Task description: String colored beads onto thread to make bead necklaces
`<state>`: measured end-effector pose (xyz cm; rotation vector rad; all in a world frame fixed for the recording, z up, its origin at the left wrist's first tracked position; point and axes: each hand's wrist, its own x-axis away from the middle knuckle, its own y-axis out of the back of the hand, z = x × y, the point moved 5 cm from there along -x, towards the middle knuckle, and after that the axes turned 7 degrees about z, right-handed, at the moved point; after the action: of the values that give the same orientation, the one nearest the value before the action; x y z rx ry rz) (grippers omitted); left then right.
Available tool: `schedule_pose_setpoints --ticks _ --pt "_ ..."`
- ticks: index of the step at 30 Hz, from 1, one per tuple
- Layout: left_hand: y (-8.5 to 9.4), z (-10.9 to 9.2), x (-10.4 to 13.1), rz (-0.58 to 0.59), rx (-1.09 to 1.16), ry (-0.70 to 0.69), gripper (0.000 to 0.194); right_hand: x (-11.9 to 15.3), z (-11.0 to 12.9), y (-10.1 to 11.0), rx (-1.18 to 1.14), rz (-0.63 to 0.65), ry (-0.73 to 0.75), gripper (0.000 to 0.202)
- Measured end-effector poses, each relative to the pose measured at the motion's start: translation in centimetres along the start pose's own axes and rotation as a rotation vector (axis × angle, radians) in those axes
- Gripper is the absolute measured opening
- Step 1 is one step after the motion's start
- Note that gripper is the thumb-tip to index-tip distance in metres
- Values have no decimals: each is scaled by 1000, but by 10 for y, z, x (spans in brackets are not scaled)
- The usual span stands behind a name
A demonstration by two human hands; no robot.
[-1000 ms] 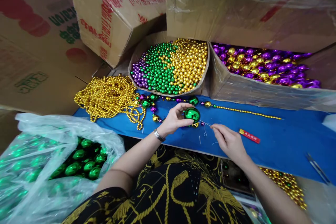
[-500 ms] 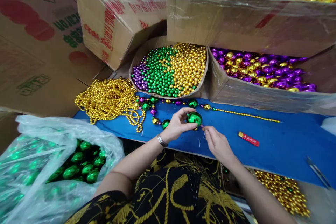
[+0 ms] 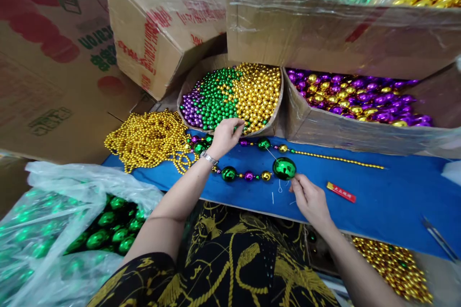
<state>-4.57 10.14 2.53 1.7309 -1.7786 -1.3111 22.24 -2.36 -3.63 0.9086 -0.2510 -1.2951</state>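
My left hand (image 3: 226, 136) is at the front rim of a round tub (image 3: 182, 111) of small purple, green and gold beads. Its thumb and fingers are pinched together at the beads' edge; what they hold, if anything, is too small to make out. At the right end of a large shiny green bead (image 3: 284, 168), my right hand (image 3: 310, 196) closes its fingertips, holding the bead just above the table. A thin pale needle or wire sticks out of the bead's far left side. Left of it lies a beaded strand (image 3: 248, 176) with green, purple and gold beads.
Gold bead chains (image 3: 147, 139) are heaped at the left. An open plastic bag (image 3: 82, 201) holds large green beads. Behind stands a carton (image 3: 345, 127) of purple and gold beads. On the blue table (image 3: 374, 211) lie a red packet (image 3: 340, 192) and tweezers (image 3: 438, 237).
My left hand has let go of the large green bead and moved up and left to the bead tub. My right hand, with that bead, has shifted slightly right.
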Motion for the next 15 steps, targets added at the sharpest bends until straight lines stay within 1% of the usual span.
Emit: schedule_pose_setpoints --ticks 4,6,10,15 --pt "13 20 -12 -12 -152 129 20 2 -6 5 4 -23 -27 16" --pt "15 29 -15 1 -212 161 21 1 -8 5 -2 -26 -44 17" --pt "7 35 -25 79 -344 172 24 -2 -9 6 -38 -36 -62 16" --pt "-9 31 -37 142 -495 169 29 -5 -10 17 -20 -67 -98 19"
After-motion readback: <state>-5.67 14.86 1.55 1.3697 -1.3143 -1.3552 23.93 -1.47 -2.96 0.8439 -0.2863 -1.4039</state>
